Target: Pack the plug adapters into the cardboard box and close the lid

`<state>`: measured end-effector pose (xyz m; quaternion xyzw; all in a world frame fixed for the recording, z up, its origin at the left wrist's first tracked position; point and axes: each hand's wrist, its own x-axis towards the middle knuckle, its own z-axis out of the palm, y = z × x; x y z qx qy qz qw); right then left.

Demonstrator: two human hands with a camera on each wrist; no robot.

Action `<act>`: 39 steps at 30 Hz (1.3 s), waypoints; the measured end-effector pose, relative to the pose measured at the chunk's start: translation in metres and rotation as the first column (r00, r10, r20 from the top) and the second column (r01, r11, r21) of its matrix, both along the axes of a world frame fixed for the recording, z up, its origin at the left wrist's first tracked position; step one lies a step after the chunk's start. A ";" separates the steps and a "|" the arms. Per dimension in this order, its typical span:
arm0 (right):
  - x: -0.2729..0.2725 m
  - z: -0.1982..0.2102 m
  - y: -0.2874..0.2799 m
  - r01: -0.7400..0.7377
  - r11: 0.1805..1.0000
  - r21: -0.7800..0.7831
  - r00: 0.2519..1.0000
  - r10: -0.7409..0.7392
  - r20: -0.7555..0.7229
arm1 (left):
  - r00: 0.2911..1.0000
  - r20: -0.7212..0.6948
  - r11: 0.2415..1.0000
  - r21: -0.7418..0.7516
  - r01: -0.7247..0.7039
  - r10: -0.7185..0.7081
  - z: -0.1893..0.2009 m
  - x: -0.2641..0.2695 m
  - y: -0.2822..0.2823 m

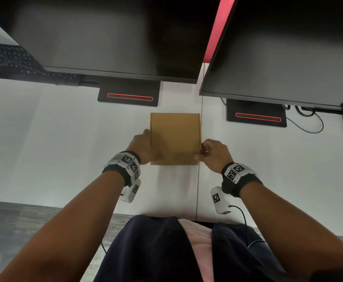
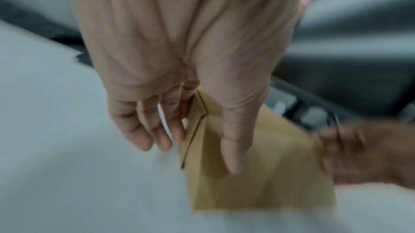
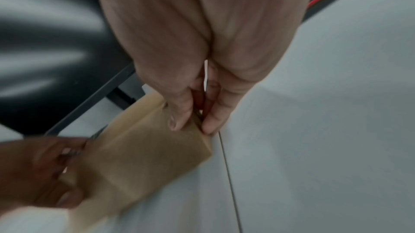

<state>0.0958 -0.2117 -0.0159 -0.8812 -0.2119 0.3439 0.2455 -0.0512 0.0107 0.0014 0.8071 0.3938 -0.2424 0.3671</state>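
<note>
A flat brown cardboard box lies on the white desk with its lid down. No plug adapters show in any view. My left hand holds the box's left edge. In the left wrist view the thumb lies on the lid and the fingers curl against the side flap. My right hand pinches the near right edge. In the right wrist view its thumb sits on top of the box and a finger presses the side wall. Both wrist views are motion-blurred.
Two dark monitors hang over the back of the desk on black stands with red-lit slots. A black keyboard lies far left. A grey cable loops at right. A seam divides the desk.
</note>
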 end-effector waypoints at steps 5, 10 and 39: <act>-0.003 0.000 0.005 -0.076 0.997 -0.023 0.993 0.078 0.092 | 0.993 -0.016 0.986 0.123 0.116 -0.115 0.001 0.015 -0.001; -0.008 0.003 0.013 -0.077 0.977 -0.199 0.957 0.128 0.259 | 0.995 0.043 0.984 0.159 0.084 -0.092 -0.003 0.021 -0.005; 0.037 0.037 0.018 0.015 0.952 -0.306 0.995 0.015 0.097 | 0.945 -0.041 0.935 0.131 0.328 -0.326 0.020 0.068 0.018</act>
